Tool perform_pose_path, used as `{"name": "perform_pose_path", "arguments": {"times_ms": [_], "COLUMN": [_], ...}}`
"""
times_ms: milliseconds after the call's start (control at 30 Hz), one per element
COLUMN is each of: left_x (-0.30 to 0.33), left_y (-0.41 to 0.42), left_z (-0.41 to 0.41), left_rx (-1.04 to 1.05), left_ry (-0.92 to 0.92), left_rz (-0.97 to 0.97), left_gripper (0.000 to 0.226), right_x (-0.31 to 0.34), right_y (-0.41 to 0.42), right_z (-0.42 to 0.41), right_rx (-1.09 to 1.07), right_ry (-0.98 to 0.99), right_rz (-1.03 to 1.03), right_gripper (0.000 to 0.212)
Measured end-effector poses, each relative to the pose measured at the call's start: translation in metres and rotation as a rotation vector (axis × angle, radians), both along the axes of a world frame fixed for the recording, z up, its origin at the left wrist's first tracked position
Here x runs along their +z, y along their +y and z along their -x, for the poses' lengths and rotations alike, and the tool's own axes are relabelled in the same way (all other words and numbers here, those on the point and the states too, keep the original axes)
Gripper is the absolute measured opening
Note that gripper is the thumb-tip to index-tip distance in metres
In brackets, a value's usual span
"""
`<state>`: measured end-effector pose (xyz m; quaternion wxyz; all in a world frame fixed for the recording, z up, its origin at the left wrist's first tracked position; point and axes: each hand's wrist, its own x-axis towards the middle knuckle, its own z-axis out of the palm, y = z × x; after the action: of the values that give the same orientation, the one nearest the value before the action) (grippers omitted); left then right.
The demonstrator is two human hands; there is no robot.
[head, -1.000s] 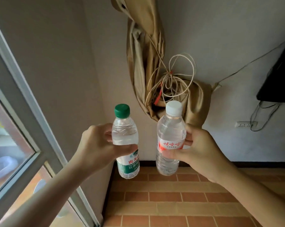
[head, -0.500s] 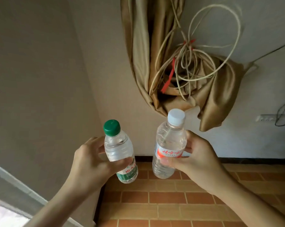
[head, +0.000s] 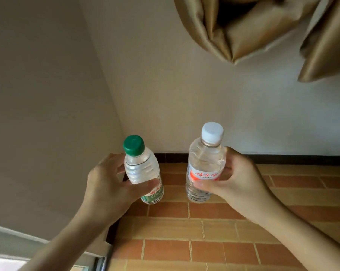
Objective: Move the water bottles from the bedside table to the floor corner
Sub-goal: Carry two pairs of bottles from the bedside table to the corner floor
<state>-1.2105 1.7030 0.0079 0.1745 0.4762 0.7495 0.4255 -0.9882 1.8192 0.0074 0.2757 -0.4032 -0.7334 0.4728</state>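
Observation:
My left hand (head: 108, 184) grips a small clear bottle with a green cap (head: 140, 169) and a green label. Around a taller clear bottle with a white cap (head: 205, 163) and a red label, my right hand (head: 239, 182) is closed. Both bottles are upright, side by side, low over the tiled floor (head: 184, 229). The floor corner (head: 157, 157), where two walls meet the dark skirting, lies just behind the green-capped bottle. Whether the bottles' bases touch the tiles is unclear.
A knotted tan curtain (head: 253, 30) hangs from the wall at the upper right. A window frame (head: 98, 261) runs along the lower left. The left wall (head: 48, 114) stands close beside my left hand.
The view has closed in on the corner and tilted down. Both hands have lowered the bottles toward the floor. The cord bundle on the curtain has left the view.

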Motion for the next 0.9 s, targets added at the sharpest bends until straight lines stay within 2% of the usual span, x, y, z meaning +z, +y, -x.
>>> {"name": "perform_pose_path", "arguments": {"times_ms": [100, 300, 500, 600, 733, 900], "left_x": [-0.089, -0.276, -0.424, -0.475, -0.518, -0.553], "left_y": [0.007, 0.016, 0.021, 0.016, 0.013, 0.012], "left_z": [0.004, 0.008, 0.014, 0.016, 0.015, 0.010], "left_rx": [0.012, 0.039, 0.083, 0.117, 0.074, 0.059], "left_ry": [-0.003, -0.029, -0.055, -0.085, -0.081, -0.117], "left_rz": [0.009, 0.049, 0.108, 0.114, 0.128, 0.163], "left_gripper": [0.054, 0.047, 0.053, 0.064, 0.053, 0.056], "right_x": [-0.083, -0.265, -0.415, -0.469, -0.522, -0.562], "right_y": [0.008, 0.023, 0.026, 0.023, 0.016, 0.010], "right_z": [0.003, 0.016, 0.024, 0.030, 0.037, 0.049], "right_rx": [0.024, 0.053, 0.048, 0.063, 0.062, 0.049], "right_ry": [-0.014, -0.084, -0.143, -0.161, -0.210, -0.245], "right_rz": [-0.009, 0.032, 0.092, 0.136, 0.159, 0.179], "right_gripper": [0.047, 0.049, 0.051, 0.053, 0.049, 0.050]}}
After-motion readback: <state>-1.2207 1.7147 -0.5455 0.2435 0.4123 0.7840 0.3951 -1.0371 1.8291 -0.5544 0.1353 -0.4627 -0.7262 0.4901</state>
